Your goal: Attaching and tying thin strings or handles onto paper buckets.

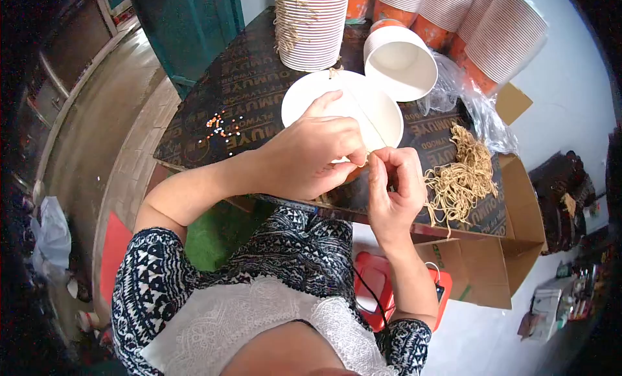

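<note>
A paper bucket with a white inside lies in front of me on the dark table, its mouth facing up toward me. A thin tan string runs across its mouth from a knot at the far rim to my fingers at the near rim. My left hand reaches over the bucket, thumb and forefinger pinching the string. Close beside it, my right hand pinches the string too, fingertips almost touching the left ones. The exact form of the string between the fingertips is too small to make out.
A heap of tan strings lies right of my right hand. Behind stand a stack of strung buckets, a tipped bucket and more stacks in clear plastic. Small beads are scattered at left. An open cardboard box sits at right.
</note>
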{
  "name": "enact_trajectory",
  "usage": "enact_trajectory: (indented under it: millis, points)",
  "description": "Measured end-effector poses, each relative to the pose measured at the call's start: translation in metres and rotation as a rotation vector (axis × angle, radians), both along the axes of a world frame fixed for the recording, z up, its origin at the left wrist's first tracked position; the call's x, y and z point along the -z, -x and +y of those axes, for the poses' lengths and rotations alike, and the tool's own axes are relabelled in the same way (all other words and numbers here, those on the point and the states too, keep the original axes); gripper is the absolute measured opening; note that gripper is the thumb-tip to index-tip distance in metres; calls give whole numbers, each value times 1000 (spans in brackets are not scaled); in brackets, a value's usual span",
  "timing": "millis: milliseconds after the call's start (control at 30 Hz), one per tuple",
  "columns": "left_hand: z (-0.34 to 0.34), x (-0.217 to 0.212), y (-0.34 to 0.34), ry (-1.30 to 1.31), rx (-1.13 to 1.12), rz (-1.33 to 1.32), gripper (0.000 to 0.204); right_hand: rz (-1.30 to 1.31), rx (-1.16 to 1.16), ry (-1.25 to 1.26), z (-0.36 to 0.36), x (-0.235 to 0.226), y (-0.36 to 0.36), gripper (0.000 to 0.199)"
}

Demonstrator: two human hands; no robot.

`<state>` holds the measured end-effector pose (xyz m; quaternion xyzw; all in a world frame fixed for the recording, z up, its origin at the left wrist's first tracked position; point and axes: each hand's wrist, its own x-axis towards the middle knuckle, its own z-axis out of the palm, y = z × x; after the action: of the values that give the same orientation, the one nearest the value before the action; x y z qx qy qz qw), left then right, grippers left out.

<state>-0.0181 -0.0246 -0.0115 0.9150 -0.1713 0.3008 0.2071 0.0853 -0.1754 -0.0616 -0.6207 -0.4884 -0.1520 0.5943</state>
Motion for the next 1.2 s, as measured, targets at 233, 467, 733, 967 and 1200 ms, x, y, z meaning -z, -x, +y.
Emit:
enact_trajectory:
  millis: [233,467,733,967,1200]
  points:
    - [1,1,-4,96,-2,9,19,-104,-34,-9,-3,-7,2,16]
    - [2,3,-11,83,-23,-40,18,0,-38,32,-8,-6,7,12]
    - [2,6,-10,27,-48,-62,24,225,-138,9,-13,-9,5,6]
    - [-4,4,-8,-32,28,-131,36,256,-172,23,-14,-11,6,6]
    - [0,7,-8,-110,3,-104,16,131,-72,86,-20,-19,5,8]
